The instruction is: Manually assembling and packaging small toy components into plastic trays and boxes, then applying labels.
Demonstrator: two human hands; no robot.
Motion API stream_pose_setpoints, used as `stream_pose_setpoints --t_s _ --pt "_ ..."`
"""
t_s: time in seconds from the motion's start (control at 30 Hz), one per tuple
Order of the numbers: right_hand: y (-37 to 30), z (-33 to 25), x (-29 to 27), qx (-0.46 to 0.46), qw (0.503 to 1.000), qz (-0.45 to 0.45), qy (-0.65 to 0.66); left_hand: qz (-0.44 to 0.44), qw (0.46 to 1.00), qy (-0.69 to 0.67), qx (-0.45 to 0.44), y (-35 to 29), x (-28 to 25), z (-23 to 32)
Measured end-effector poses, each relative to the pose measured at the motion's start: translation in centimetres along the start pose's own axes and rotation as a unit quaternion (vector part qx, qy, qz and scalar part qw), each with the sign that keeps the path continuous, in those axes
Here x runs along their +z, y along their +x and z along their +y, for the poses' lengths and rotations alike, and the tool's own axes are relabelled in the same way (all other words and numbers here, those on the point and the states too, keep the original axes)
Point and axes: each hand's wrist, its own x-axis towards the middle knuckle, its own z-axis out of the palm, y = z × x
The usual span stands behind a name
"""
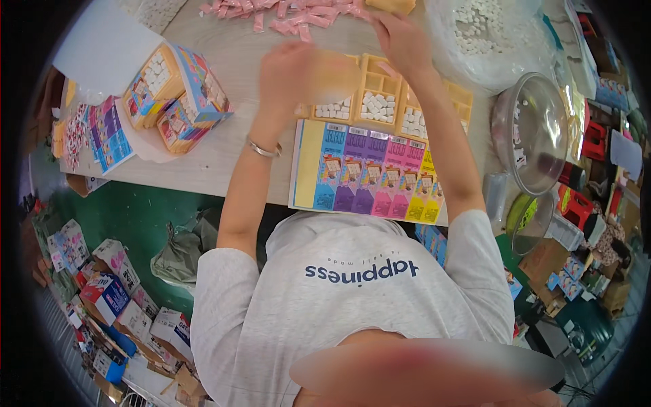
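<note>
My left hand (285,74) is over the left end of a row of yellow compartment trays (369,68). It is smeared by motion, and a blurred yellowish patch beside it hides the tray there. My right hand (403,44) reaches past the trays to the far side, its fingers bent together at the edge of a pile of pink sachets (298,17); what they hold, if anything, I cannot make out. Small white pieces (378,106) fill the near compartments. One pink sachet (388,68) lies in a tray. Colourful printed card sheets (369,173) lie just nearer to me.
At left stand a printed box (203,88) and filled trays (157,78). A clear bag of white pieces (481,34) lies at the far right, with a transparent bowl (532,132) nearer. A yellow piece (392,5) sits at the far edge. Cartons (108,298) crowd the floor at left.
</note>
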Motion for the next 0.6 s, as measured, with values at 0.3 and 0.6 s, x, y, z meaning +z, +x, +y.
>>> stream_pose_setpoints --t_s 0.3,0.6 --pt "1.3 -0.8 4.6 0.050 0.991 -0.049 -0.116 -0.073 0.987 0.139 -0.044 -5.5 -2.0 -3.6" --pt "3.5 -9.4 6.1 -0.002 0.999 -0.046 0.014 0.000 0.997 0.073 -0.040 -6.1 -1.7 -4.2"
